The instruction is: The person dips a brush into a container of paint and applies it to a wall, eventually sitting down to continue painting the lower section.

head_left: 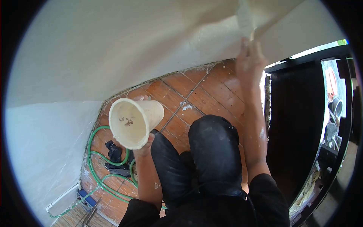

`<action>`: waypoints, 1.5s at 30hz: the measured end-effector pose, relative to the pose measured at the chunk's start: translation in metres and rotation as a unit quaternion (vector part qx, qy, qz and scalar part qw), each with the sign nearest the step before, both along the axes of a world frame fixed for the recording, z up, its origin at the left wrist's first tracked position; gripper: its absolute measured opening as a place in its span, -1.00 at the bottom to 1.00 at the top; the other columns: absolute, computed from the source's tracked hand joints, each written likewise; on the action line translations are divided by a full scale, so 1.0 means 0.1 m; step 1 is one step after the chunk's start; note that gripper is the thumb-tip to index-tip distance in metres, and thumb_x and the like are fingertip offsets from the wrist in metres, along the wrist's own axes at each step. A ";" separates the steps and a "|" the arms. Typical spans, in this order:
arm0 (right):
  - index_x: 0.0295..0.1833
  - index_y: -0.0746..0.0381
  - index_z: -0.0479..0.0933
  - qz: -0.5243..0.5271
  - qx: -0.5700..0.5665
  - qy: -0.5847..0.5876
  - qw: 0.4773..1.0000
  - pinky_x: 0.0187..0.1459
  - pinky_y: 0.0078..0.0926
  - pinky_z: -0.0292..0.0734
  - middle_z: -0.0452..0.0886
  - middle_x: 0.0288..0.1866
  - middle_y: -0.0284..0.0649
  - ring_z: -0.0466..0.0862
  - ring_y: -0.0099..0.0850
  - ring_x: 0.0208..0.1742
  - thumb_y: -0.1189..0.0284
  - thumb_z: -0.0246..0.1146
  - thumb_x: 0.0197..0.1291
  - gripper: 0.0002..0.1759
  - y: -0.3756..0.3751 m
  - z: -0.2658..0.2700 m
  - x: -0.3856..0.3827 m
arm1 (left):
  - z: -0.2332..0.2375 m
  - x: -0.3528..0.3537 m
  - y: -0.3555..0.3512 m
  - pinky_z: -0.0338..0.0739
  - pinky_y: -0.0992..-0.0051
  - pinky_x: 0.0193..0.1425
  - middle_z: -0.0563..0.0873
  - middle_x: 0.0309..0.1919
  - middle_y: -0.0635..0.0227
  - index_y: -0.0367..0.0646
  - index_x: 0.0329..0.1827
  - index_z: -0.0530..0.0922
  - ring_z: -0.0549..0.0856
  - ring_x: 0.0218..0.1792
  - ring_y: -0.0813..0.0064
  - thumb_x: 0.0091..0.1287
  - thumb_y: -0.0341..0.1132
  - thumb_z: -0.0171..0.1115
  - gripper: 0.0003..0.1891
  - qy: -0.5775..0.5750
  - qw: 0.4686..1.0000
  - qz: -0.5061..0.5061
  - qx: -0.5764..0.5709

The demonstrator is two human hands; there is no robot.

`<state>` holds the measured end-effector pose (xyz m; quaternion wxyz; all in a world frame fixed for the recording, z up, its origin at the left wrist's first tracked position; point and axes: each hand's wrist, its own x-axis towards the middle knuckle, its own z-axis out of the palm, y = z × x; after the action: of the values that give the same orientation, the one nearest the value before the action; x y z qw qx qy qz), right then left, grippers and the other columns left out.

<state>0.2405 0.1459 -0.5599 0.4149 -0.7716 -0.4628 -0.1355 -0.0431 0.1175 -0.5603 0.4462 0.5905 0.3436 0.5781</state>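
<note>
While your left fingers (150, 140) clamp the bucket (140, 120), your right fingers (250, 48) grip a blurred tool (245, 19) well to the bucket's right.

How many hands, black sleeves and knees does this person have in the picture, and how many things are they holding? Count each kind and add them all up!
Hands: 2 (left hand, right hand)
Black sleeves: 2 (left sleeve, right sleeve)
Knees: 2 (left knee, right knee)
Held things: 2 (tub, blurry tool)
Total: 8
</note>
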 end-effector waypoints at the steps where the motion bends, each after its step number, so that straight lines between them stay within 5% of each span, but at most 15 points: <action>1: -0.44 0.31 0.37 0.015 0.005 0.009 1.000 -0.66 -0.20 0.34 0.44 -0.74 0.01 0.52 -0.08 -0.69 0.38 0.10 0.22 -0.76 0.04 -0.24 0.03 | 0.04 0.02 -0.03 0.32 0.09 0.18 0.43 0.06 0.08 -0.21 0.24 0.20 0.46 0.08 0.12 -0.11 0.16 0.36 -0.07 -0.013 1.000 0.009 0.001; 6: -0.47 0.28 0.33 0.021 -0.080 0.041 0.996 -0.61 -0.14 0.42 0.47 -0.71 0.03 0.55 -0.02 -0.63 0.33 0.05 0.24 -0.71 -0.04 -1.08 -0.03 | 0.02 -0.05 -0.06 0.30 0.07 0.21 0.43 0.06 0.11 -0.21 0.23 0.23 0.48 0.07 0.10 -0.12 0.16 0.34 -0.09 -0.016 1.000 0.018 0.020; 9: -0.40 0.30 0.38 0.004 -0.243 0.018 0.970 -0.51 -0.11 0.50 0.51 -0.65 0.05 0.57 0.03 -0.55 0.27 0.02 0.24 -0.69 -0.08 -1.61 0.07 | 0.08 0.01 -0.07 0.28 0.07 0.23 0.42 0.08 0.09 -0.22 0.27 0.17 0.44 0.12 0.07 -0.14 0.16 0.36 -0.03 -0.030 0.999 0.004 0.043; 12: -0.30 0.35 0.48 0.038 -0.322 0.028 0.946 -0.37 -0.07 0.54 0.55 -0.56 0.10 0.59 0.07 -0.45 0.24 0.01 0.22 -0.65 -0.09 -1.78 0.17 | 0.19 0.07 -0.06 0.40 0.24 0.14 0.48 0.01 0.19 -0.22 0.20 0.26 0.48 0.06 0.26 -0.15 0.01 0.48 -0.12 -0.063 0.998 -0.007 0.027; 16: -0.31 0.38 0.58 0.074 -0.326 0.059 0.940 -0.26 -0.06 0.52 0.56 -0.47 0.18 0.60 0.09 -0.38 0.24 0.04 0.18 -0.61 0.02 -0.83 0.08 | -0.06 0.02 0.06 0.42 0.40 0.09 0.51 0.00 0.26 -0.27 0.09 0.37 0.52 0.01 0.43 -0.19 -0.40 0.49 -0.30 -0.017 0.997 0.039 -0.061; 19: -0.43 0.39 0.57 0.102 -0.204 0.030 0.973 -0.31 -0.08 0.49 0.53 -0.52 0.19 0.58 0.08 -0.42 0.22 0.07 0.17 -0.58 0.00 -0.04 0.08 | -0.16 -0.01 0.17 0.42 0.43 0.07 0.53 -0.03 0.27 -0.29 0.06 0.39 0.52 -0.02 0.45 -0.14 -0.43 0.46 -0.37 0.053 0.995 0.063 -0.064; 24: -0.57 0.34 0.39 0.056 0.002 0.036 0.998 -0.51 -0.13 0.42 0.45 -0.69 0.09 0.51 0.08 -0.59 0.26 0.06 0.22 -0.58 -0.12 1.05 -0.17 | -0.16 0.08 0.36 0.40 0.45 0.08 0.56 -0.09 0.30 -0.29 0.02 0.42 0.52 -0.06 0.48 -0.10 -0.47 0.43 -0.45 -0.062 0.992 0.034 -0.104; 34: -0.40 0.26 0.29 0.084 -0.076 0.052 0.992 -0.65 -0.07 0.40 0.44 -0.74 0.06 0.50 0.06 -0.67 0.31 0.02 0.25 -0.74 0.06 -1.06 -0.12 | -0.30 0.04 0.06 0.41 0.43 0.07 0.55 -0.07 0.30 -0.28 0.05 0.41 0.52 -0.04 0.47 -0.13 -0.42 0.45 -0.39 -0.062 0.993 0.019 -0.100; 38: -0.33 0.29 0.37 0.057 -0.285 0.062 0.955 -0.44 -0.04 0.49 0.53 -0.59 0.08 0.59 0.05 -0.48 0.26 -0.01 0.25 -0.71 -0.06 -1.62 -0.11 | -0.17 -0.05 -0.16 0.47 0.46 -0.03 0.56 -0.09 0.30 -0.26 0.03 0.44 0.54 -0.10 0.48 -0.15 -0.41 0.45 -0.41 -0.029 0.995 -0.003 -0.098; 40: -0.30 0.32 0.43 0.061 -0.325 0.071 0.941 -0.37 -0.04 0.50 0.56 -0.53 0.09 0.60 0.05 -0.41 0.25 -0.01 0.23 -0.67 -0.04 -1.87 0.00 | 0.04 0.08 -0.12 0.46 0.47 -0.04 0.57 -0.12 0.32 -0.25 0.00 0.46 0.56 -0.14 0.49 -0.14 -0.39 0.46 -0.44 -0.141 0.986 -0.006 -0.092; 45: -0.32 0.39 0.57 0.048 -0.385 0.073 0.919 -0.25 -0.11 0.53 0.60 -0.40 0.12 0.62 0.03 -0.30 0.22 -0.01 0.21 -0.56 0.01 -1.29 0.27 | -0.08 -0.07 -0.02 0.45 0.46 -0.03 0.57 -0.12 0.33 -0.24 -0.02 0.46 0.55 -0.14 0.47 -0.11 -0.32 0.47 -0.45 -0.037 0.996 0.046 -0.074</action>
<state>0.2675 0.1472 -0.6889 0.1245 -0.8563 -0.4840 0.1303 -0.0497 0.1155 -0.5686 0.4740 0.5181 0.3949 0.5924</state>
